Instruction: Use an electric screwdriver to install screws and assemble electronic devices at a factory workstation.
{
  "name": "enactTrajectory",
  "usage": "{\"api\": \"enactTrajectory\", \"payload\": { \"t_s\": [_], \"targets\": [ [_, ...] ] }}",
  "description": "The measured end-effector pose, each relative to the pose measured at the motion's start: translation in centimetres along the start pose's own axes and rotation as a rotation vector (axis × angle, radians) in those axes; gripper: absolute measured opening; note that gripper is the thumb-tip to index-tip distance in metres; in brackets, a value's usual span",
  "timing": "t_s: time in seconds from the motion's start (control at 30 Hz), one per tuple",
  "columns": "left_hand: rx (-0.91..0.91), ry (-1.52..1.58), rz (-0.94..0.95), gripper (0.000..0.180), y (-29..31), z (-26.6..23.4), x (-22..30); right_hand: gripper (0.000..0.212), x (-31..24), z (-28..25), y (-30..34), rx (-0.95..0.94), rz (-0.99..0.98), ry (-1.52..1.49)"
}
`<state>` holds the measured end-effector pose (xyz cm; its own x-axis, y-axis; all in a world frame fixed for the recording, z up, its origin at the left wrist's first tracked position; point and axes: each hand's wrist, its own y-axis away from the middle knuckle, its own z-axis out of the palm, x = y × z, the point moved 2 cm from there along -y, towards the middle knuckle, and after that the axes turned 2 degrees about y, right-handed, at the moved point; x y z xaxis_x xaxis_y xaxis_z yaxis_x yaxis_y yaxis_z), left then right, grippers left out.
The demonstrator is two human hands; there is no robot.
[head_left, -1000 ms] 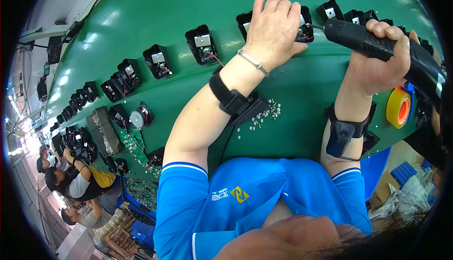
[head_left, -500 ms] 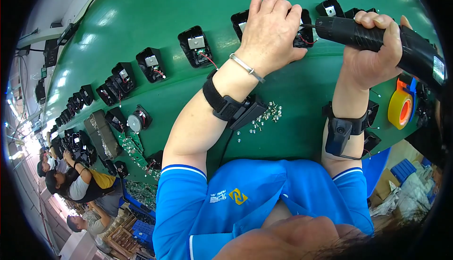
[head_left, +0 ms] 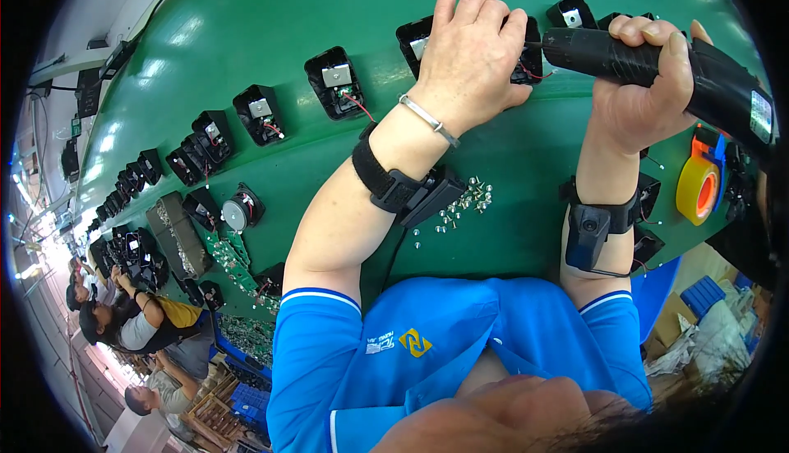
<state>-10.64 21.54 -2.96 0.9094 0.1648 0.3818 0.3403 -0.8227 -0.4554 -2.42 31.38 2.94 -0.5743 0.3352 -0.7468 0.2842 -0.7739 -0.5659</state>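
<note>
My left hand (head_left: 470,52) lies flat over a black plastic housing (head_left: 415,41) on the green conveyor belt (head_left: 271,18), fingers pressed onto it. My right hand (head_left: 643,91) grips a black electric screwdriver (head_left: 657,63), held sideways with its tip pointing left into that same housing beside my left fingertips. A small pile of silver screws (head_left: 462,205) lies on the belt under my left wrist. Both wrists wear black straps with small devices.
More black housings (head_left: 335,82) with red wires run in a row along the belt to the left. A yellow and orange tape roll (head_left: 700,188) sits at the right. Green circuit boards (head_left: 234,256) lie lower left. Other people (head_left: 140,326) work further down the line.
The housing under my left hand has stayed put while the screwdriver has tilted flatter and its tip has moved in toward the housing. The view has shifted slightly.
</note>
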Motion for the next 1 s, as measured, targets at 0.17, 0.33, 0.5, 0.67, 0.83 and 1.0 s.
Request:
{"api": "enactTrajectory", "payload": {
  "t_s": [0.17,0.33,0.5,0.67,0.83,1.0],
  "targets": [
    [-0.009,-0.002,0.001,0.059,0.0,-0.1,-0.1,0.028,0.0,0.2,0.2,-0.033,-0.024,0.007],
    [-0.028,0.015,-0.016,0.062,0.1,-0.2,-0.2,0.027,0.0,0.8,0.7,-0.068,0.02,-0.094],
    [-0.007,-0.013,0.015,0.056,0.1,-0.1,-0.5,0.028,0.6,0.9,0.9,-0.138,-0.016,-0.112],
    [-0.059,-0.005,-0.002,0.061,0.2,-0.4,-0.6,0.03,0.9,0.9,1.2,-0.18,-0.025,-0.125],
    [-0.068,-0.001,-0.013,0.061,0.3,-0.5,-0.6,0.029,1.2,1.0,1.6,-0.203,-0.082,-0.168],
    [-0.049,-0.046,0.016,0.062,0.2,-2.8,0.3,0.015,0.0,1.2,0.9,-0.167,-0.035,-0.039]
  ]
}}
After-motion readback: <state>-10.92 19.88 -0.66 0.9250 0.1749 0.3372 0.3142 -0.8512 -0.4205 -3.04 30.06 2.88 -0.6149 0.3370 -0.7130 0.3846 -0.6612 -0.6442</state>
